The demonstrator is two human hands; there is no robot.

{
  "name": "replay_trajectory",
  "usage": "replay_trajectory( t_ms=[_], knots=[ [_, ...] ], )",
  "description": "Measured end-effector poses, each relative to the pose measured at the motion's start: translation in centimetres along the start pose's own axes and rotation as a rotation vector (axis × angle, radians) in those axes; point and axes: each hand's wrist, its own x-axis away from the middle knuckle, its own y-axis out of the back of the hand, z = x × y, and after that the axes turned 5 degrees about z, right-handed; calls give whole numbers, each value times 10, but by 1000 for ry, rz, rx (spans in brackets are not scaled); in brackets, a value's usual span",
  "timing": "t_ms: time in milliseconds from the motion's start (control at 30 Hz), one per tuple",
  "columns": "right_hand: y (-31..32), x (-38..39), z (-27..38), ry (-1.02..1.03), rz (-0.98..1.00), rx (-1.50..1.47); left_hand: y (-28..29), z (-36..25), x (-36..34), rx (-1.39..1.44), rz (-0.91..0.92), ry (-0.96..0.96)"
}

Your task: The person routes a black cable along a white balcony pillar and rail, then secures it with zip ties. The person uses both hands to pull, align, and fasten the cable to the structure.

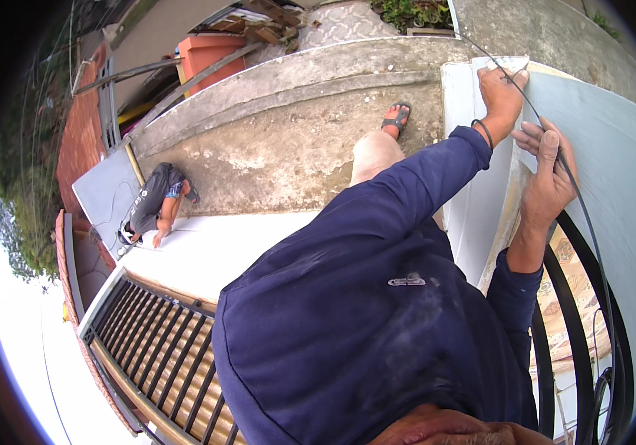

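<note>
Two hands work along a thin black cable (591,226) on the right. My left hand (502,96), a dark band on its wrist, is closed at the corner of a pale wall (600,133); the cable crosses its pinched fingertips. Closer to me, my right hand (549,174) holds the cable loosely between thumb and index finger, its other fingers half curled. Pale dust covers the fingertips. From the right hand the cable drops past a curved black railing (566,297) to dark loops (601,397) at the lower right.
A person (156,202) in dark clothes crouches at the left, by a white surface (210,241). Below are slatted black bars (156,337). My sandalled foot (396,117) stands on rough concrete (281,148) beside a low ledge (318,67). An orange container (210,58) stands beyond.
</note>
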Motion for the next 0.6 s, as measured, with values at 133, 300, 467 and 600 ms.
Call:
replay_trajectory(
  t_ms=[133, 300, 467, 600],
  knots=[
    [-2, 0, 2, 16, 16, -18, 7, 11, 6, -32, -129, -247],
    [2, 4, -1, 4, 9, -67, 10, 21, 11, -58, -104, -322],
    [-1, 5, -2, 44, 19, -93, 4, 14, 4, -159, -73, -329],
    [-9, -2, -3, 126, 6, -178, 9, 17, 8, 19, -54, -285]
  ],
)
